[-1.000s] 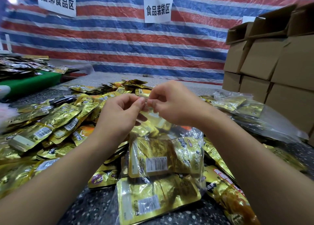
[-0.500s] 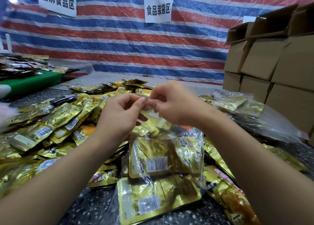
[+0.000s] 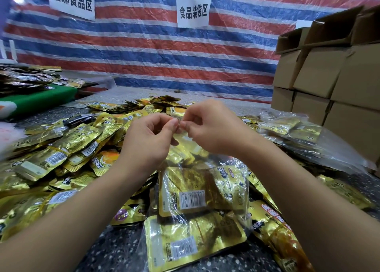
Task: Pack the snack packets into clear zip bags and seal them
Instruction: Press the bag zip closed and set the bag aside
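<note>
Hands meet above the packet pile (image 3: 61, 154): left hand (image 3: 148, 140) and right hand (image 3: 213, 127) pinch the top edge of a clear bag (image 3: 205, 201), which holds gold packets (image 3: 191, 193) and hangs over the pile's near edge.

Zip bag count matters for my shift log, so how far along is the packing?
Done: filled bags lie by the boxes on the right. In hand: the left hand and right hand pinch the top edge of a zip bag already loaded with gold packets; whether it is sealed cannot be told. Left: a large heap of loose packets covers the table.
</note>
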Action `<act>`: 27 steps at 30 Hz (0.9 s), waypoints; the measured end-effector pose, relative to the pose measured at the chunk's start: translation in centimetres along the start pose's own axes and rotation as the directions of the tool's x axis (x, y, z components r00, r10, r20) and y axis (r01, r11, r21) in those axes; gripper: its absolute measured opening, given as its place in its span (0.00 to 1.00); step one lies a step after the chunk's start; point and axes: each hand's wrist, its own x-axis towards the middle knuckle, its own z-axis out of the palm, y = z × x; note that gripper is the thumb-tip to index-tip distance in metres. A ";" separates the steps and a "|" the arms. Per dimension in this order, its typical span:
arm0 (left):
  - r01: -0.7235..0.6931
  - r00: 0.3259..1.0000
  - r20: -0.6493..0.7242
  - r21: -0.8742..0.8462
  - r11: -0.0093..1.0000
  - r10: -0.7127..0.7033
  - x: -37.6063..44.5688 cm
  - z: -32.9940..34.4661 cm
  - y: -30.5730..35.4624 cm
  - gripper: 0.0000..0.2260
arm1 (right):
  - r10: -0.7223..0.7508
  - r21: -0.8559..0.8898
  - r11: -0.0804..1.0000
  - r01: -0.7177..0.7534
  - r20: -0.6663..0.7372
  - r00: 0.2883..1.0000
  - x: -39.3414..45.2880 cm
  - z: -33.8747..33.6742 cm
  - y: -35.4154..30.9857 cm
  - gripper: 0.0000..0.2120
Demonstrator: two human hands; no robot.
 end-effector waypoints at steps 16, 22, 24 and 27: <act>0.036 0.999 -0.025 -0.037 0.999 -0.037 0.2 -0.1 -0.4 0.06 | 0.031 0.014 0.999 -0.032 0.010 0.999 0.2 0.2 -0.2 0.08; 0.053 0.994 -0.092 -0.088 0.995 -0.061 0.2 -0.4 -0.1 0.06 | 0.039 0.004 0.999 -0.039 0.027 0.999 0.1 0.1 -0.3 0.11; 0.056 0.991 -0.119 -0.086 0.995 -0.066 0.2 -0.4 0.1 0.07 | 0.070 0.023 0.997 -0.071 0.038 0.997 -0.2 -0.3 0.2 0.10; 0.049 0.986 -0.154 -0.075 0.996 -0.060 0.2 -0.5 0.2 0.09 | 0.099 0.010 0.995 -0.099 0.049 0.994 -0.9 -1.0 1.3 0.11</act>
